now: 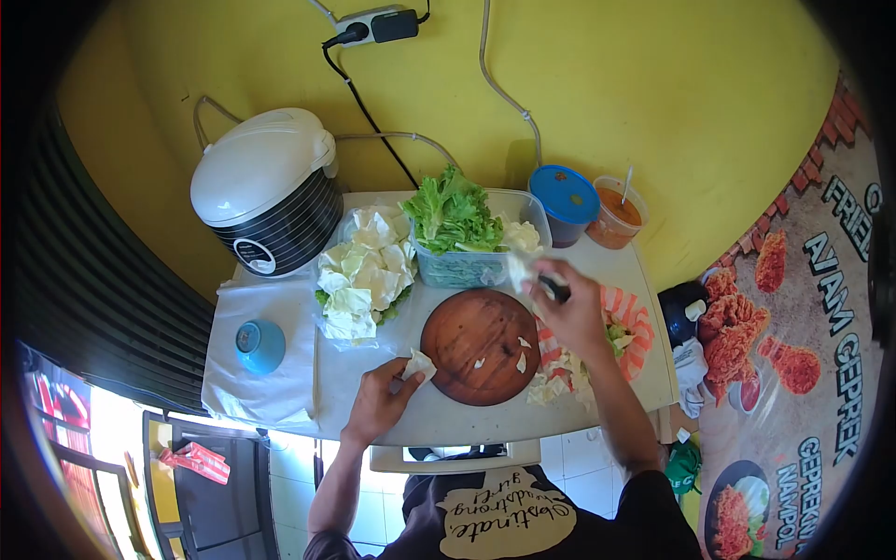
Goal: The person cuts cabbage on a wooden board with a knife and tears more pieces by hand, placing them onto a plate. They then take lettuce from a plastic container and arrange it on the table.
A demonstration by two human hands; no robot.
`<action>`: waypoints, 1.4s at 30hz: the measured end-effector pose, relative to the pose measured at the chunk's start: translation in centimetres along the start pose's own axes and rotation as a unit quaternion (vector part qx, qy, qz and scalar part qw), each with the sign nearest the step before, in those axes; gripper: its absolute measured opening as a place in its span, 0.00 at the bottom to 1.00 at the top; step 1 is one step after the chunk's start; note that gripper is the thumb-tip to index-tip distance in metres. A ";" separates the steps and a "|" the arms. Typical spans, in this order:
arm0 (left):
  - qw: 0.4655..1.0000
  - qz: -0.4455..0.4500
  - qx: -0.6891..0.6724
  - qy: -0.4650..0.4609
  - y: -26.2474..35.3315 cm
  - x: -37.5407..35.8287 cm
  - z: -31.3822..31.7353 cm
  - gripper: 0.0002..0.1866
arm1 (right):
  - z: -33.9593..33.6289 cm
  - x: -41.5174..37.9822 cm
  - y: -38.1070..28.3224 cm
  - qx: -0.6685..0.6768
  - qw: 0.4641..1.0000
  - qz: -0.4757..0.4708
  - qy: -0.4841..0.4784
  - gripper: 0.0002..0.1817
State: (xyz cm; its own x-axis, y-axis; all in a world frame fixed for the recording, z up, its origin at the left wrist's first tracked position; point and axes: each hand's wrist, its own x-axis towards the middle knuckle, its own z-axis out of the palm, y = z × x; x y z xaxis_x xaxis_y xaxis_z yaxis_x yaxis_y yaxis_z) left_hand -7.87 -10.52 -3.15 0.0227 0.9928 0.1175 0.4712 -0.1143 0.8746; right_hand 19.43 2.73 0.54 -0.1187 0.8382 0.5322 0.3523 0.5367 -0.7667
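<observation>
Pinched in my left hand (pixel 378 401) is a pale piece of cabbage (pixel 421 365), at the left edge of the round wooden cutting board (pixel 471 350). A few small cabbage scraps (pixel 522 360) lie on the board. My right hand (pixel 576 308) is closed around the black handle (pixel 554 287) of what looks like a knife, raised over the board's right side. Blurred white cabbage (pixel 519 272) shows beside it, in front of a clear plastic container (pixel 457 269) with green lettuce (pixel 453 210) and more cabbage. Fingers partly hide the handle.
Left of the container is a heap of cabbage leaves (pixel 364 271) on plastic. A rice cooker (pixel 271 196) and a blue bowl (pixel 259 346) stand further left. At the back right are a blue-lidded tub (pixel 564 201) and an orange sauce tub (pixel 618 219). Red-and-white wrapping (pixel 635 327) lies under my right forearm.
</observation>
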 end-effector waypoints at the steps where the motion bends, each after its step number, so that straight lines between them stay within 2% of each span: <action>1: 1.000 -0.012 0.007 -0.004 0.2 0.0 -0.1 0.10 | 0.2 1.8 0.8 0.013 0.998 -0.031 0.055 0.15; 2: 1.000 -0.010 0.009 -0.005 0.2 0.0 0.0 0.10 | 0.2 3.4 1.2 0.013 0.998 -0.031 0.059 0.15; 4: 1.000 0.002 0.000 0.000 -0.1 0.0 0.2 0.10 | -0.2 5.9 1.4 -0.112 0.992 -0.040 0.040 0.12; 5: 1.000 0.006 0.003 -0.002 -0.1 -0.1 0.3 0.10 | -0.4 6.7 1.1 -0.111 0.992 -0.040 0.046 0.12; 6: 1.000 -0.003 0.003 0.005 -0.1 -0.2 0.3 0.11 | -0.7 7.4 0.3 -0.179 0.981 0.059 -0.052 0.14; 7: 1.000 -0.012 0.003 0.013 -0.1 -0.3 0.3 0.12 | -0.8 7.9 -0.1 -0.242 0.946 0.156 -0.149 0.17; 8: 1.000 -0.006 0.006 0.013 -0.6 -0.3 0.5 0.12 | -0.8 7.9 0.1 -0.243 0.941 0.153 -0.178 0.23; 12: 0.999 -0.005 -0.045 0.029 -1.6 -0.2 1.0 0.14 | -0.7 9.0 0.9 -0.265 0.928 0.152 -0.213 0.25; 14: 0.999 -0.010 -0.044 0.022 -1.5 0.1 1.1 0.14 | -0.8 9.9 -0.1 -0.239 0.905 0.219 -0.277 0.26; 17: 0.999 -0.031 -0.040 0.004 -1.3 0.5 1.4 0.14 | -0.7 10.3 2.1 -0.196 0.912 0.203 -0.298 0.27; 21: 0.996 -0.056 -0.073 -0.011 -0.5 1.1 1.4 0.13 | -1.7 9.1 -1.0 -0.214 0.931 0.166 -0.246 0.23; 22: 0.995 -0.061 -0.072 -0.024 -0.5 1.2 1.5 0.12 | -1.5 7.7 -1.3 -0.164 0.973 0.100 -0.125 0.20; 23: 0.994 -0.072 -0.078 -0.018 -0.4 1.2 1.9 0.12 | -1.3 6.0 -1.5 -0.108 0.994 0.035 -0.006 0.18; 24: 0.990 -0.051 -0.132 -0.014 -0.2 1.6 2.3 0.13 | -1.5 4.5 -2.0 -0.053 0.991 0.117 -0.042 0.12; 25: 0.982 -0.028 -0.184 -0.010 -0.2 1.9 2.6 0.14 | -0.7 2.4 -2.0 -0.052 0.990 0.119 -0.056 0.12; 27: 0.975 -0.012 -0.221 -0.010 -0.5 2.7 3.4 0.14 | 0.8 -1.2 -2.0 0.137 0.984 0.051 -0.106 0.12; 28: 0.959 -0.015 -0.280 -0.041 0.5 3.0 3.5 0.14 | 0.9 -2.4 -2.9 0.135 0.983 0.054 -0.110 0.12; 29: 0.939 -0.014 -0.337 -0.073 1.4 3.4 3.7 0.14 | 0.6 -3.1 -4.3 0.114 0.977 0.054 -0.169 0.13; 30: 0.940 0.005 -0.333 -0.081 2.0 3.9 4.0 0.14 | 0.4 -3.3 -5.1 0.093 0.969 0.052 -0.225 0.14; 31: 0.939 0.008 -0.333 -0.081 2.3 4.5 4.4 0.14 | 0.2 -3.1 -4.7 0.091 0.969 0.050 -0.224 0.14; 33: 0.945 0.014 -0.320 -0.073 3.1 5.6 5.0 0.15 | -0.2 -2.8 -3.5 0.128 0.960 0.161 -0.187 0.14; 34: 0.954 0.075 -0.290 -0.014 4.7 6.2 5.0 0.16 | -0.6 -1.7 -3.2 0.112 0.975 0.146 -0.124 0.15; 35: 0.954 0.079 -0.289 -0.017 5.7 6.9 4.6 0.16 | -0.5 -0.3 -0.8 0.079 0.990 0.105 -0.048 0.14; 36: 0.977 0.169 -0.129 0.023 6.5 7.7 4.2 0.17 | -0.7 1.5 -1.3 0.122 0.985 0.114 0.047 0.13; 37: 0.965 0.254 0.036 0.063 7.2 8.5 3.9 0.19 | -1.0 3.5 0.5 0.074 0.992 0.068 0.075 0.12; 38: 0.947 0.302 0.088 0.059 8.0 9.4 3.9 0.19 | -1.3 5.4 1.9 0.073 0.988 0.097 0.093 0.13; 39: 0.945 0.309 0.090 0.056 8.7 10.2 4.1 0.19 | -1.4 6.8 2.5 0.074 0.988 0.095 0.100 0.13; 41: 0.902 0.366 0.223 0.043 10.1 11.6 4.8 0.21 | -1.7 8.7 2.8 0.041 0.989 0.131 0.063 0.17; 42: 0.900 0.371 0.224 0.043 10.5 12.5 5.2 0.21 | -2.0 9.2 2.7 0.041 0.989 0.128 0.067 0.17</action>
State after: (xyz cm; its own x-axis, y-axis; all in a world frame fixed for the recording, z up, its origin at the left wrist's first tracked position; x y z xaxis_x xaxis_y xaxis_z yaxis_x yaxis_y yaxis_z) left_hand 1.96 0.90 5.05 0.4176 0.6411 0.6439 0.6633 -0.6994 0.2661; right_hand 21.16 11.69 4.03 0.0912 0.9303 0.3552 0.2775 0.3188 -0.9063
